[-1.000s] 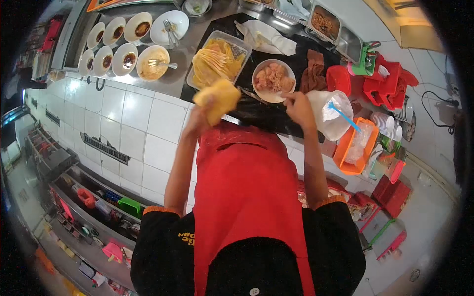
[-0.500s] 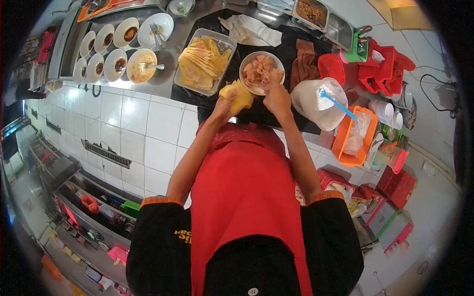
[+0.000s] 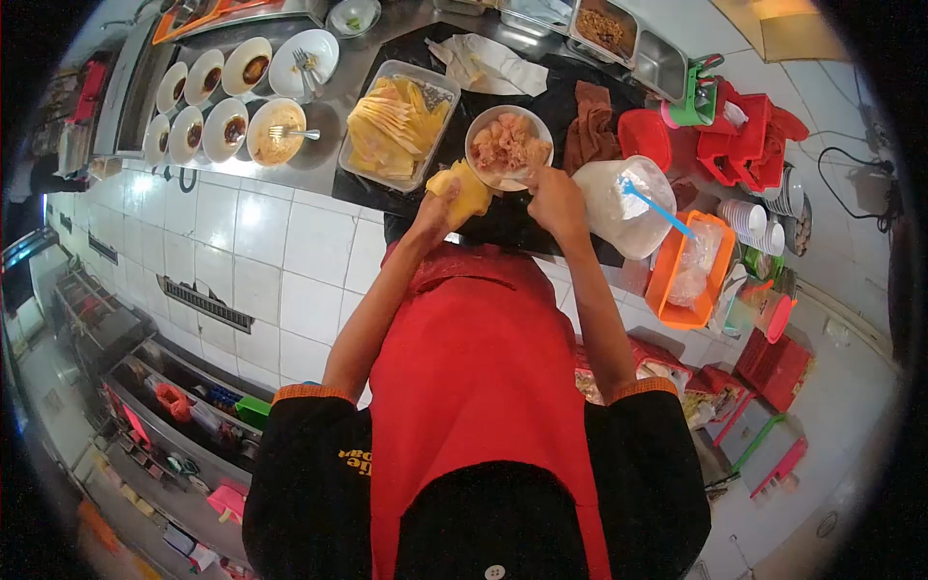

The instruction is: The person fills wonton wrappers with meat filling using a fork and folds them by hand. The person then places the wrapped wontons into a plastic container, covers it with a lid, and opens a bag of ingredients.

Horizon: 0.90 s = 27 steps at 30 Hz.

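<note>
On the counter [image 3: 522, 230], the filled bowl [image 3: 506, 145] could be tipped if its rim is pressed by the right hand [image 3: 558, 201], fingers curled, any hold hidden. Yellow sheets [image 3: 468, 195], gripped beside it in the left hand [image 3: 440, 205], could be torn by squeezing. The near edge is close; sideways room is narrowed by tray [image 3: 424, 177] and cloth [image 3: 592, 126].
</note>
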{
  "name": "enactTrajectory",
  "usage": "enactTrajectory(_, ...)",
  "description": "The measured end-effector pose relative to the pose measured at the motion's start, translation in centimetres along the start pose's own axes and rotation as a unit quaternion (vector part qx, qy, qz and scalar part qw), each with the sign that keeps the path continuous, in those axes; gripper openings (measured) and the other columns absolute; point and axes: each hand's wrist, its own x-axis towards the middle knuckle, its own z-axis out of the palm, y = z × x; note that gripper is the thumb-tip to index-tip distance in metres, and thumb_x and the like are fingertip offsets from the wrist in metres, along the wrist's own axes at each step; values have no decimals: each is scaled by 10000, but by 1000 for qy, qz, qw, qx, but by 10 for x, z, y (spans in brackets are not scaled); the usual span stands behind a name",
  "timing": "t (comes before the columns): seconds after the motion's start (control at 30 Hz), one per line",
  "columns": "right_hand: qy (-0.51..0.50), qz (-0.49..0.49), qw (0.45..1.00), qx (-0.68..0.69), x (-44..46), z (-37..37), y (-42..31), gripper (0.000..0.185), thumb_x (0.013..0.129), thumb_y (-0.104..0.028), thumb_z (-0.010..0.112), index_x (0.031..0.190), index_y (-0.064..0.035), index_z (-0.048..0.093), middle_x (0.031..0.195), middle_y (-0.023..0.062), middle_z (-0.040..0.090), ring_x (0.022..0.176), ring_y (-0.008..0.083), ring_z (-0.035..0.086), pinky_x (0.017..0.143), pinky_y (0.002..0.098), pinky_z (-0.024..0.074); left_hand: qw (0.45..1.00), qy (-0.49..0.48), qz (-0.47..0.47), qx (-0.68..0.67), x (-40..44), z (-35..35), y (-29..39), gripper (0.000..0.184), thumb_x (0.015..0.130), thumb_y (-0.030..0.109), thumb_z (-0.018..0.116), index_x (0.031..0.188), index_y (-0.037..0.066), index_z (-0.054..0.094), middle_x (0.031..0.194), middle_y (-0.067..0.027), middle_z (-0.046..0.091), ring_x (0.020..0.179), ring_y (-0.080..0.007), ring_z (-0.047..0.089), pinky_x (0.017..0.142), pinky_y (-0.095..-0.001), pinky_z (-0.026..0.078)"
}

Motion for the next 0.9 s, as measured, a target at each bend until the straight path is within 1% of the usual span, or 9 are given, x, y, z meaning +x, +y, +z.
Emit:
enactTrajectory(0.13, -20, 53, 998, -20, 14, 10, -12, 247, 726, -20, 629, 948, -73, 722, 888, 202, 686, 854, 388, 669, 741, 489, 526, 1000, 11, -5, 9, -2, 1, -1, 467, 1004, 252, 537, 1387, 37, 380, 1310, -153, 531, 1180, -311, 578, 967, -457, 519)
enactTrajectory(0.33, 4, -1, 1000, 15, -3, 3, -3, 205, 708, -14, 637, 902, -35, 700, 855, 217, 685, 827, 391, 672, 737, 505, 522, 1000, -14, -7, 3, 2, -6, -2, 452, 1007, 243, 542, 1379, 51, 369, 1293, -143, 525, 1143, -290, 593, 895, -432, 558)
enactTrajectory(0.43, -13, 22, 1000, -9, 7, 12, 0, 211, 714, -16, 629, 908, -41, 710, 869, 204, 687, 857, 383, 670, 736, 499, 516, 999, 12, -14, 36, 1, -3, -3, 480, 1005, 277, 535, 1392, 37, 383, 1302, -149, 539, 1167, -301, 584, 937, -429, 528)
enactTrajectory(0.57, -28, 36, 999, -1, -14, -14, -3, 241, 739, -2, 620, 949, -43, 731, 878, 196, 682, 857, 377, 660, 729, 457, 515, 1000, -20, -11, 7, -17, -3, 14, 471, 1001, 280, 546, 1393, 78, 381, 1318, -132, 531, 1176, -292, 582, 932, -429, 535)
enactTrajectory(0.63, 6, -89, 985, 150, -29, -41, -5, 261, 782, 33, 615, 1004, -27, 737, 840, 154, 677, 790, 294, 665, 690, 369, 511, 999, -45, -10, -5, -32, 0, 28, 465, 1001, 290, 552, 1391, 108, 376, 1327, -121, 525, 1174, -279, 586, 914, -425, 547)
enactTrajectory(0.73, -2, -76, 950, 303, -42, -71, -24, 238, 807, 75, 623, 1003, -3, 733, 873, 139, 694, 773, 240, 667, 707, 324, 511, 992, -120, -18, -43, -48, 12, 42, 490, 986, 304, 576, 1392, 118, 375, 1349, -123, 514, 1200, -280, 571, 918, -428, 543)
enactTrajectory(0.77, -1, -78, 950, 303, -41, -69, -26, 238, 807, 75, 623, 1003, -3, 733, 873, 139, 694, 773, 240, 667, 707, 324, 511, 990, -133, -14, -54, -51, 20, 43, 501, 978, 316, 586, 1390, 118, 382, 1347, -124, 516, 1200, -281, 571, 918, -426, 542)
enactTrajectory(0.83, 62, -109, 914, 387, -40, -56, -31, 262, 830, 122, 607, 1034, 10, 727, 850, 53, 650, 737, 95, 577, 650, 226, 457, 987, -148, -6, -65, -52, 34, 46, 512, 969, 327, 597, 1388, 119, 389, 1346, -124, 518, 1200, -282, 572, 917, -423, 540)
enactTrajectory(0.9, 88, -107, 898, 417, -33, -30, -23, 256, 838, 124, 605, 1030, 10, 730, 863, 57, 653, 732, 99, 571, 654, 223, 459, 986, -141, -15, -85, -55, 45, 49, 513, 960, 309, 607, 1387, 116, 401, 1350, -120, 518, 1208, -286, 569, 937, -435, 528)
